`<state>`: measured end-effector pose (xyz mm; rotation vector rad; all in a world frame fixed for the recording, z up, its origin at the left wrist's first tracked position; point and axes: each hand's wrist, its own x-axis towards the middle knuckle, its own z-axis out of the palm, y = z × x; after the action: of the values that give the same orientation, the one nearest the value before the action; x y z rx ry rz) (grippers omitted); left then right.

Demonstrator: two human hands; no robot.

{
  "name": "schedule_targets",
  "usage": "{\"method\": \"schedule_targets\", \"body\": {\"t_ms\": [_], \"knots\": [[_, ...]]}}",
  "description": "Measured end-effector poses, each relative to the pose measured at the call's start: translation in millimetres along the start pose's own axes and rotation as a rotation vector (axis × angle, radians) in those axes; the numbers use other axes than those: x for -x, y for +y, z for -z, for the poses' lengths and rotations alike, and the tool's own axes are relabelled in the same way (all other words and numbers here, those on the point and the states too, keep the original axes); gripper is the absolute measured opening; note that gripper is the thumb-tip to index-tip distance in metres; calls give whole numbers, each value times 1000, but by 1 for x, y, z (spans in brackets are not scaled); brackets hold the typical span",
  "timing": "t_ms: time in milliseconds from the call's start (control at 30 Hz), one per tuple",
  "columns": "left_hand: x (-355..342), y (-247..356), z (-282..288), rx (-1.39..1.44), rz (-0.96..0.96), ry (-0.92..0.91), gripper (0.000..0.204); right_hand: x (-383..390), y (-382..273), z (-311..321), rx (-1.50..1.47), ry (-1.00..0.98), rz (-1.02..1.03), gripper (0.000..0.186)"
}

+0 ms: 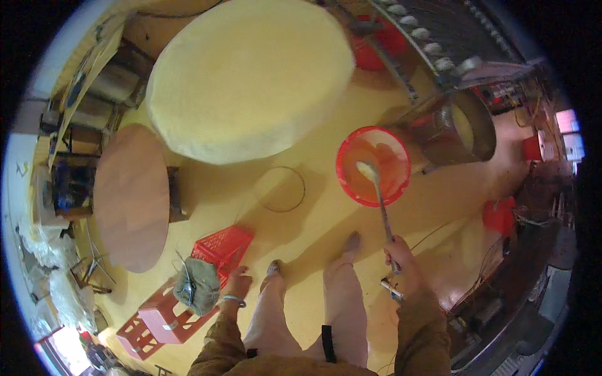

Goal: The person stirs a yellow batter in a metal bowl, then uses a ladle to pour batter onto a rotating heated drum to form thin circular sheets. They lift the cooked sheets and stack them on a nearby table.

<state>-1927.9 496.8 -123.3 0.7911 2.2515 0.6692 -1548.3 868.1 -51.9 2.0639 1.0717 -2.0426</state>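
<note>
My right hand (401, 263) grips the handle of a long tool (383, 207), whose pale head (368, 170) is over the red-rimmed bucket (357, 188) of orange-looking contents. My left hand (237, 283) hangs with fingers apart beside a red plastic crate (219, 244) and a grey-green bundle (193, 294) with a metal item on it; whether it touches them I cannot tell. A large round cream surface (251, 81) fills the upper middle. A thin hoop (303, 188) lies on the yellow floor below it.
A brown oval board (130, 197) stands left, above pink crates (164, 316). A metal drum (476, 125) sits right of the bucket, below a rack (451, 37). Dark equipment (514, 294) lines the right edge, near another red container (498, 213). Wrapped items (56, 282) crowd the far left.
</note>
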Motion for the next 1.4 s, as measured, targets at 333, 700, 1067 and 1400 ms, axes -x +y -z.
{"method": "schedule_targets", "body": {"t_ms": [333, 700, 1067, 1400], "knots": [[-18, 246, -97, 170, 140, -505, 33, 22, -27, 119, 35, -84, 54, 12], [-133, 314, -147, 32, 58, -549, 33, 47, -62, 206, -680, -388, -137, 12], [-263, 379, -143, 43, 33, -518, 24, 178, -116, 304, -1328, -553, -130, 25], [-258, 474, -182, 271, 185, -485, 27, 138, -222, 436, -1085, -249, 67, 16]]}}
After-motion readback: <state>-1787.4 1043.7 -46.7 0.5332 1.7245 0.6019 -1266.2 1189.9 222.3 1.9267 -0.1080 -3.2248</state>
